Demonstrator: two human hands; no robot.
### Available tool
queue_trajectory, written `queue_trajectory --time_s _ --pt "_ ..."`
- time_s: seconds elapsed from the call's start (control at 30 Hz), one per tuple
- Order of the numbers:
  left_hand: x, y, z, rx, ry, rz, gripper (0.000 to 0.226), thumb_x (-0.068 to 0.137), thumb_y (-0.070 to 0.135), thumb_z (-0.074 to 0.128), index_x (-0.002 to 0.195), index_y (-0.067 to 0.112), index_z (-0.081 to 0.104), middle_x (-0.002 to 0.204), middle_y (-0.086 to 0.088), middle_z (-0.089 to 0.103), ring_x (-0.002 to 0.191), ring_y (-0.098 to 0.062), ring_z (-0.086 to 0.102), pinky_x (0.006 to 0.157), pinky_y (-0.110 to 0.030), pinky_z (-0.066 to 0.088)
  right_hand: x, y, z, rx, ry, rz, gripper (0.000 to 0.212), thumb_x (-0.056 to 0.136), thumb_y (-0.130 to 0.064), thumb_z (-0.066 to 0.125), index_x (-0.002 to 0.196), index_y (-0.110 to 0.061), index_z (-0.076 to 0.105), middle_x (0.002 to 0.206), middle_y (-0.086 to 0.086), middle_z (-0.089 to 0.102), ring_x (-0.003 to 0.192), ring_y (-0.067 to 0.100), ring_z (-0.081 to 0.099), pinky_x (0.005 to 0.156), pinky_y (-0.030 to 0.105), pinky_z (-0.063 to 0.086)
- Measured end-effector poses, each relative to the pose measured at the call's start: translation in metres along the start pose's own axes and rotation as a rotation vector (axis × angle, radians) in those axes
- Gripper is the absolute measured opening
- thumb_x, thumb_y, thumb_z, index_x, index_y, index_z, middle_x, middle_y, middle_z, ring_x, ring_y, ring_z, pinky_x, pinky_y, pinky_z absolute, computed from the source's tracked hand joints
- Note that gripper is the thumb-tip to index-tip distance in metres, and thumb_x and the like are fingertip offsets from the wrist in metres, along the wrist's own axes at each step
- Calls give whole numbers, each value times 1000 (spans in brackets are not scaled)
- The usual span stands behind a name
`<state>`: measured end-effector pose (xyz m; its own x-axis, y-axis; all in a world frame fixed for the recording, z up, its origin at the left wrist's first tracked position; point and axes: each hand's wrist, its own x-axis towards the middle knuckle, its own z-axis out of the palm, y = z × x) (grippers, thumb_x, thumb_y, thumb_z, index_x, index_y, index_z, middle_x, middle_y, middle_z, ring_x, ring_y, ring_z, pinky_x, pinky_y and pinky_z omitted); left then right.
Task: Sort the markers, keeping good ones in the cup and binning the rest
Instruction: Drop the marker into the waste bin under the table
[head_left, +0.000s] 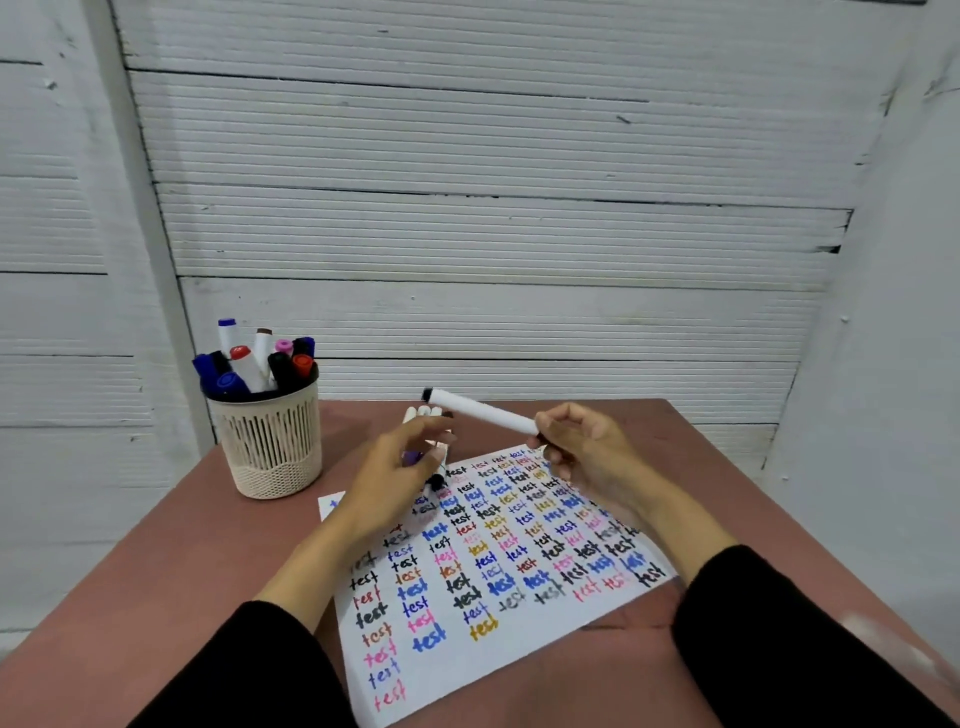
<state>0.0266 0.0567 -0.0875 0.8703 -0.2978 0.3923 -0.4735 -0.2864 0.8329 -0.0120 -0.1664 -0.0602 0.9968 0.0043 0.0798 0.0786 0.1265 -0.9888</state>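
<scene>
My right hand (582, 447) grips a white marker (483, 410) by one end; its black-tipped other end points up and left, above the table. My left hand (400, 478) hovers over the top left of the test sheet (498, 571), fingers loosely curled and apart, above a few loose markers (426, 415) lying at the sheet's far edge. Whether it touches one I cannot tell. A beige mesh cup (272, 441) at the far left of the table holds several markers (260, 358) with blue, red, black and pink caps.
The brown table (182, 571) ends just beyond the cup and loose markers, against a white panelled wall. The paper, covered in rows of coloured "test" words, spans the table's middle. No bin is in view.
</scene>
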Motion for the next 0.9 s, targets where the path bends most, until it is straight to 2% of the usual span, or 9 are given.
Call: queue_trajectory --time_s 0.1,0.27,0.33,0.43,0.53,0.6,0.67,0.8,0.9 --pt "-2 6 1 -163 -48 -79 20 91 17 62 111 20 65 109 -7 68 94 -12 61 74 -14 49 -1 6 5 -110 17 -30 10 87 -15 65 89 -5 63 64 5 60 46 8 42 39 16 34" --pt "-1 16 -1 -639 -101 -216 32 91 33 49 110 12 64 123 -3 65 115 -21 60 90 -35 53 -4 12 16 -335 -14 -141 36 81 -44 67 81 -9 73 54 5 60 39 11 35 39 21 27" --pt "1 22 -3 -838 -26 -248 27 98 32 40 97 10 55 103 -4 73 102 -24 68 89 -44 54 -1 15 16 -403 34 -193 49 84 -54 59 76 -8 74 49 6 57 37 11 37 43 21 32" --pt "2 29 -14 -975 65 -289 29 100 37 37 101 13 53 64 1 53 55 -13 55 56 -30 56 5 15 5 -429 168 -215 50 92 -53 50 71 -15 73 46 1 52 39 10 40 48 22 37" --pt "-3 24 -16 -478 126 -178 25 97 43 43 103 25 60 63 5 42 43 -5 35 40 -20 32 4 12 -2 -350 173 -194 44 96 -44 51 77 -11 73 49 1 52 40 8 39 44 19 33" --pt "-8 13 -12 240 137 91 33 92 54 40 112 35 59 66 12 55 44 -1 42 44 -23 40 0 9 2 -300 105 -174 38 94 -42 54 86 -10 73 52 1 56 39 7 41 40 16 31" --pt "-11 6 -6 681 109 317 48 90 64 35 122 37 58 71 15 63 50 0 52 47 -22 44 -3 7 9 -268 8 -145 36 88 -45 58 95 -12 71 60 1 62 41 8 44 39 16 33" --pt "-12 7 3 837 81 458 46 90 66 32 115 38 59 86 15 71 65 -8 64 49 -23 41 -8 10 21 -318 -106 -137 34 80 -44 68 93 -12 67 69 1 67 46 11 48 40 20 35" --pt "-13 7 4 857 89 433 53 90 68 28 114 33 60 88 13 69 66 -8 61 50 -23 41 -7 9 21 -314 -58 -140 23 85 -29 68 93 -7 67 66 -1 65 46 8 47 40 18 35"
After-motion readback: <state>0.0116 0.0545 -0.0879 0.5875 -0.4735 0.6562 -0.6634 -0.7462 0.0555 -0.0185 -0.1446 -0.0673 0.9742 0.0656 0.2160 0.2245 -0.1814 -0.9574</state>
